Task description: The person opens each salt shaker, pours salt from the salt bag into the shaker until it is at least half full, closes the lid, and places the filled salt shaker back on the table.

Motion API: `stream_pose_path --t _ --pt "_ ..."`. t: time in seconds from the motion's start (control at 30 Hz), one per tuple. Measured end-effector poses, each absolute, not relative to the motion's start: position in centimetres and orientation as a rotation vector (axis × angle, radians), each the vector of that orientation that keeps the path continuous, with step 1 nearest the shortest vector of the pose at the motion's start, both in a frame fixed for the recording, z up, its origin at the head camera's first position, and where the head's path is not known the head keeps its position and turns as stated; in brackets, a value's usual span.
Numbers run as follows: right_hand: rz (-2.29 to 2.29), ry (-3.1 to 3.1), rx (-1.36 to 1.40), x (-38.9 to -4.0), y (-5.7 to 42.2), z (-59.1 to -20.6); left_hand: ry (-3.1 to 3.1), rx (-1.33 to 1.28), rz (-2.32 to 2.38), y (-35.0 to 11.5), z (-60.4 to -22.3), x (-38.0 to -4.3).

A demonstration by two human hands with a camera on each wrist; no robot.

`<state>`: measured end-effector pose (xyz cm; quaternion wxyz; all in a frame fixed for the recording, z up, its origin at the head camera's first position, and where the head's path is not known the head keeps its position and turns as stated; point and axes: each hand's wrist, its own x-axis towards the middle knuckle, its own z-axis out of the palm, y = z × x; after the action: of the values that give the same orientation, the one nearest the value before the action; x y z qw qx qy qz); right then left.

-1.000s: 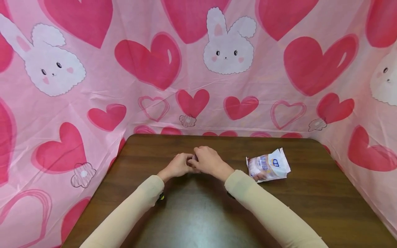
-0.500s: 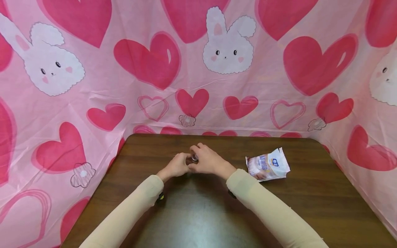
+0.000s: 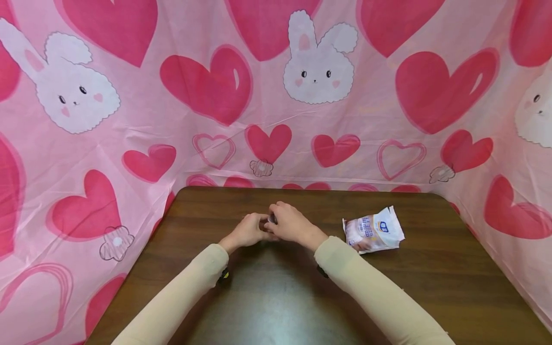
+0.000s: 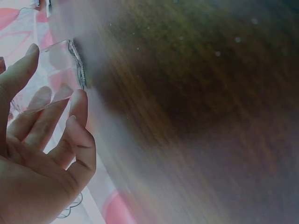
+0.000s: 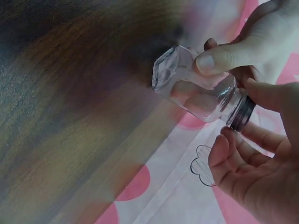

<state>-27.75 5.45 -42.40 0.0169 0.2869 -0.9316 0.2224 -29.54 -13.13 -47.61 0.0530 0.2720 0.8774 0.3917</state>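
- Left hand [image 5: 257, 44] grips the bottle [image 5: 180, 75]; smooth sides could slip.
- Right hand [image 5: 268, 172] pinches the cap [image 5: 242, 114] on the bottle; uneven force could tilt it.

The tabletop [image 3: 194, 230] leaves room left of the hands [image 3: 243, 232] [image 3: 293, 224], while a white packet [image 3: 374, 231] obstructs part of its right side.
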Motion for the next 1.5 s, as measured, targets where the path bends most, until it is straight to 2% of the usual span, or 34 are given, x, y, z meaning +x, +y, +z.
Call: stream_pose_path --t 0.33,0.5,0.67,1.1,1.5 --pt "0.634 -2.886 0.969 -27.76 5.66 -42.14 2.667 0.801 1.185 -13.14 -47.72 -29.71" --pt "0.514 -2.926 0.851 -27.7 5.62 -42.23 2.698 0.837 1.161 -13.16 -47.74 -29.7" --pt "0.586 -2.931 0.773 -27.87 5.57 -42.26 2.686 0.857 1.186 -13.1 -47.76 -29.75" --pt "0.65 -2.922 0.931 -27.89 5.85 -41.76 2.661 0.833 1.204 -13.1 -47.71 -29.5" --pt "0.605 -2.917 0.782 -27.9 5.57 -42.29 2.658 0.87 1.218 -13.06 -47.8 -29.43"
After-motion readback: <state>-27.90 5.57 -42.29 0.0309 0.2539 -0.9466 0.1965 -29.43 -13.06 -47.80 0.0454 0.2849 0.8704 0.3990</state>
